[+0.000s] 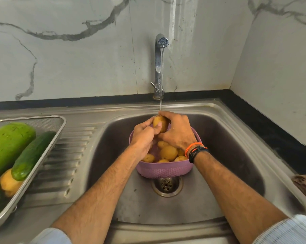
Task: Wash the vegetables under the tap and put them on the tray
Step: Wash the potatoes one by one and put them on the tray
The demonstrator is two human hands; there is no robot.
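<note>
Even, soft daylight; faint glare on the steel sink (224, 110); wide-angle bending toward the edges; slightly soft detail throughout.

No legible text or labels.

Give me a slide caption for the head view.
Both hands rub a potato under the tap over a basket.

The left hand (143, 136) and right hand (177, 132) cover most of the potato (159, 125) they grip, and the right wrist hides the far right part of the purple basket (163, 169). The steel tray (43, 156) runs off the left edge, cutting off the pale green gourd (7, 145). A brown object (305, 186) at the right edge is cropped, perhaps a cloth.
</note>
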